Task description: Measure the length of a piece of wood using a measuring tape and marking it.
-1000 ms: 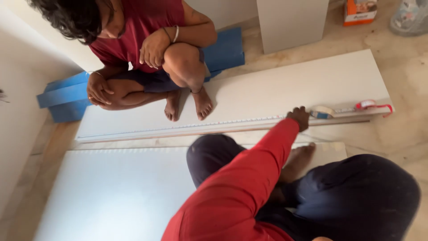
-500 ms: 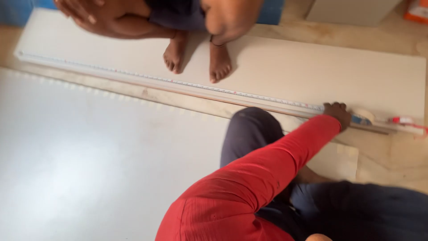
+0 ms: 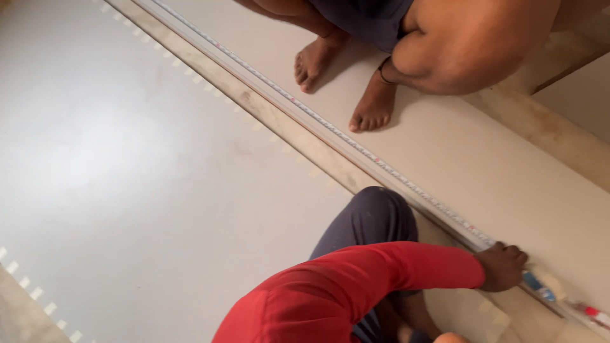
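While your red sleeve (image 3: 381, 279) reaches out toward four o'clock, your hand (image 3: 502, 267) presses fingers-down on the tape measure (image 3: 330, 130) at the near edge of the long white board (image 3: 495, 171); which hand it is I cannot tell, nor whether it grips the tape; the tape runs from eleven o'clock to four o'clock along that edge; a blue-and-white tape case (image 3: 540, 286) lies just beyond your fingers; another person's bare feet (image 3: 372, 108) rest on the board at one o'clock; a second white panel (image 3: 127, 190) fills nine o'clock.
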